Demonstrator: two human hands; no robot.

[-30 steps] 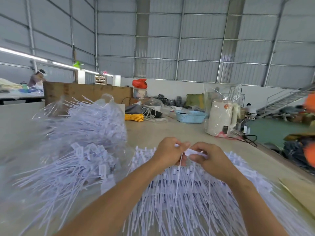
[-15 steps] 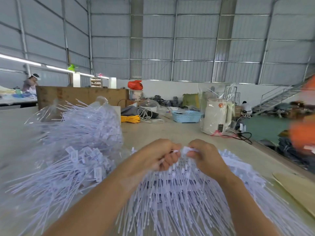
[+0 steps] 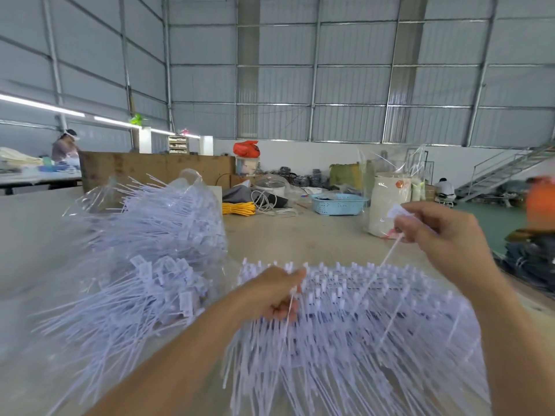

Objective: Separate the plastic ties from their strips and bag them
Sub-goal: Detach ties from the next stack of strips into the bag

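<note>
A big heap of white plastic ties on strips (image 3: 369, 319) lies on the table in front of me. My left hand (image 3: 274, 295) sits at the heap's near top, pinching a thin white tie that hangs down from it. My right hand (image 3: 441, 232) is raised to the right and holds a single white tie (image 3: 390, 253) by its head, the tail slanting down toward the heap. To the left stands a clear plastic bag (image 3: 144, 235) stuffed with loose ties.
On the beige table (image 3: 300, 235) farther back are a yellow cord bundle (image 3: 238, 208), a blue basket (image 3: 338, 203) and a white jug in clear plastic (image 3: 389, 202). A wooden crate (image 3: 156, 169) stands behind the bag. People work at the far left and right.
My hands were together at the top of the heap. My right hand has pulled up and to the right with one tie, while my left hand stayed low on the heap.
</note>
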